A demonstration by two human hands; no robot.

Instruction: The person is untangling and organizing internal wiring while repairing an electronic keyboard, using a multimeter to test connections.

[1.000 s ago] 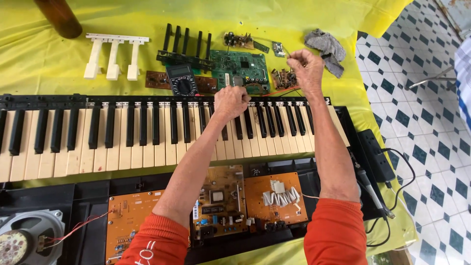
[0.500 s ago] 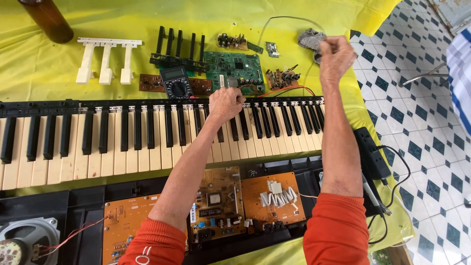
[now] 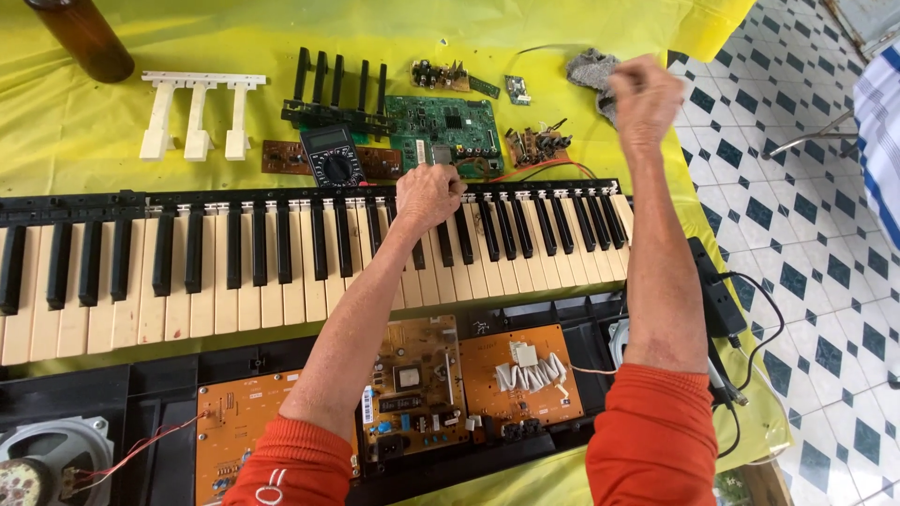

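**Steady the keybed while the other hand is off it**

While your left hand (image 3: 427,195) sits fisted on the black keys of the keybed (image 3: 281,262), keep it planted. Your right hand (image 3: 645,94) hovers far right beside the grey rag (image 3: 589,67), fingers curled; it possibly pinches something, though blur hides it.

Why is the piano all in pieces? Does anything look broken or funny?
Yes. The keyboard lies lifted out of its black case, so the orange circuit boards and a speaker show. Loose white keys and black keys sit apart on the yellow cloth. Nothing looks spilled.
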